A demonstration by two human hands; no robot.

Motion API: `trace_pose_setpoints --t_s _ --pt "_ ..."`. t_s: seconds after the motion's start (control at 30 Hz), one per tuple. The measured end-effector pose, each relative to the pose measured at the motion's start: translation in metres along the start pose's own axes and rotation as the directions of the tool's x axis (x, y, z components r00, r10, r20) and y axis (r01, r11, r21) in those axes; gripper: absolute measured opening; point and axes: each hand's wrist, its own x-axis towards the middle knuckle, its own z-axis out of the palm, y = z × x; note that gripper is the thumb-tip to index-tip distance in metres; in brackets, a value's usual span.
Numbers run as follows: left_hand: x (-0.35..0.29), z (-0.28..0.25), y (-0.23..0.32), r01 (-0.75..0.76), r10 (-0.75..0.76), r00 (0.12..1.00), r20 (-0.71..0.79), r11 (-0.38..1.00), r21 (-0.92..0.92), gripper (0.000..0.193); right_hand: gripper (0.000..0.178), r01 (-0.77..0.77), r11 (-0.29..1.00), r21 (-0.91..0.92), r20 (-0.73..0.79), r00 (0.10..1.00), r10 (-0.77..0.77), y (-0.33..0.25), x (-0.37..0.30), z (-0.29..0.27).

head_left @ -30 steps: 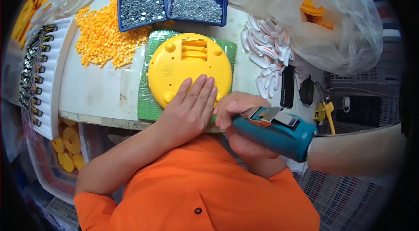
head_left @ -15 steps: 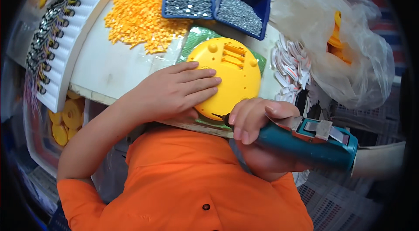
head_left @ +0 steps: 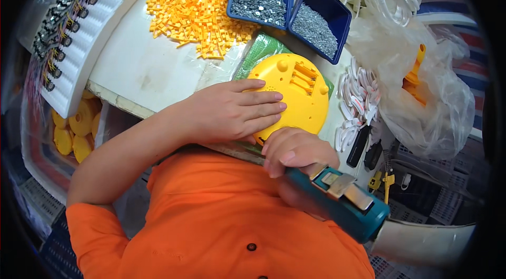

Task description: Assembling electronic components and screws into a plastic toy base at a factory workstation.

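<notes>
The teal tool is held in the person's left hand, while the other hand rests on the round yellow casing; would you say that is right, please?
Not quite: the head view shows the teal tool in the right hand; the left hand rests on the round yellow casing.

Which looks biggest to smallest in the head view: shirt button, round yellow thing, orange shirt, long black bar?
Largest first:
orange shirt
round yellow thing, partly under the left hand
long black bar
shirt button

Orange shirt (head_left: 205, 215), short left sleeve (head_left: 96, 229), dark round front buttons (head_left: 252, 247).
</notes>
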Motion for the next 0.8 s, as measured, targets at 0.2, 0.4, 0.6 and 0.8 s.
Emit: trace_pose_setpoints --t_s 0.2,0.4,0.6,0.8 --pt "0.005 -0.009 0.003 0.062 -0.063 0.998 0.001 0.987 -0.145 0.043 0.066 -0.073 0.994 0.080 0.033 0.997 0.070 -0.016 0.006 -0.020" --pt "0.037 -0.035 0.001 0.020 -0.022 1.000 -0.014 0.993 -0.112 0.045 0.102 0.182 0.927 0.328 -0.208 0.971 -0.117 -0.061 0.068 -0.070" --pt "0.067 -0.077 -0.025 0.182 -0.208 0.977 -0.037 0.917 -0.354 0.056 0.062 0.019 0.722 -0.691 -0.426 0.796 -0.429 -0.054 0.062 -0.094" --pt "0.068 -0.066 -0.035 0.244 -0.339 0.925 -0.171 0.876 -0.415 0.048 0.048 0.035 0.544 -0.838 -0.186 0.920 -0.346 -0.011 0.022 -0.085"
